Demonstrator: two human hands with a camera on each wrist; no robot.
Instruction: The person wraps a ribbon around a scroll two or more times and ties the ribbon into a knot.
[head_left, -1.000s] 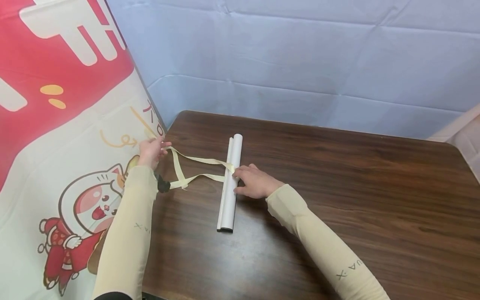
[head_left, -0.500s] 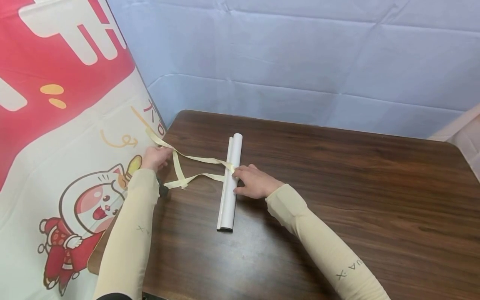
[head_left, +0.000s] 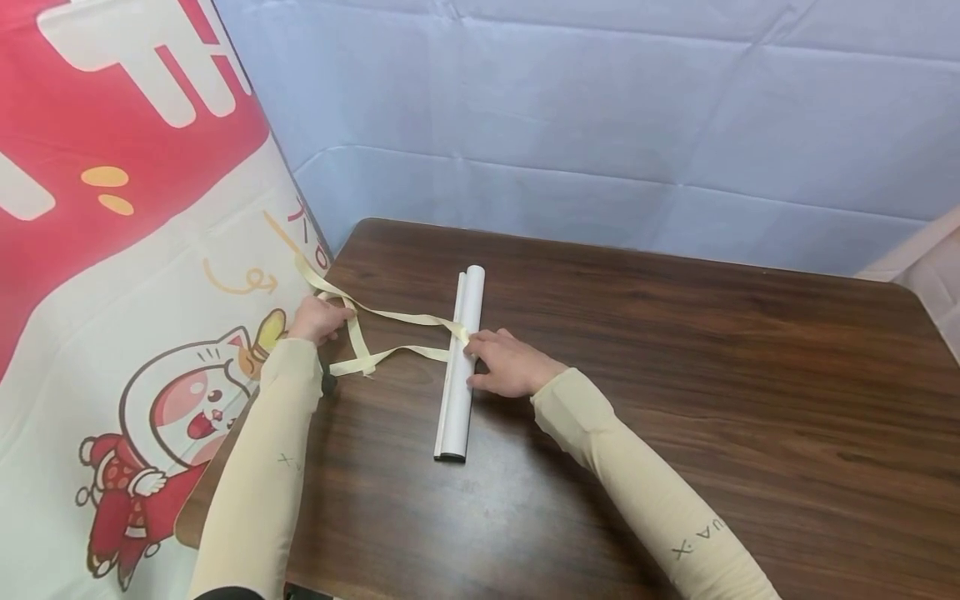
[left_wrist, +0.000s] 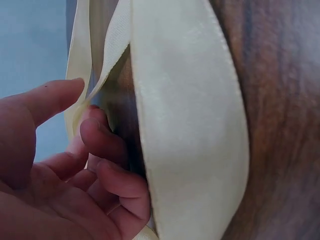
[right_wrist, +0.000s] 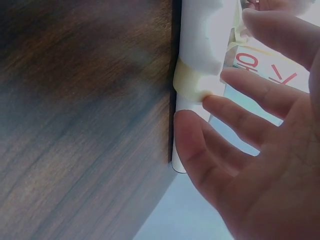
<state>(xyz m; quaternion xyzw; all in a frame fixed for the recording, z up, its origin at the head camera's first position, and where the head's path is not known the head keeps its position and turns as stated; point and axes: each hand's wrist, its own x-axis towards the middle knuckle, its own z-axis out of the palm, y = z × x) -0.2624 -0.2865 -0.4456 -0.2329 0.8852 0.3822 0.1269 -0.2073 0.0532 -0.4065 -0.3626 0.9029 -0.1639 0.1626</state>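
A white tube with a slimmer white strip along its left side (head_left: 457,408) lies lengthwise on the table. Pale yellow ribbon (head_left: 408,317) (left_wrist: 190,110) goes round its middle and spreads leftward in two strands, with a crossing piece near the table's left edge. Beside those left strands is the left hand (head_left: 318,319) (left_wrist: 85,185); its fingers are loosely bent at a narrow twist of ribbon, thumb held apart. Fingertips of the right hand (head_left: 513,364) (right_wrist: 270,145) rest on the tube (right_wrist: 205,35), close to the ribbon band (right_wrist: 187,82).
The dark wooden table (head_left: 675,375) extends to the right. Pale blue cloth (head_left: 570,117) hangs behind it. A printed red and white sheet (head_left: 210,175) stands along the left edge. A small dark object (head_left: 327,382) is by the left sleeve.
The left hand has come away from the upper ribbon end, moving down and then slightly right to the strands. That end now lies loose by the left edge. The right hand and tube are still.
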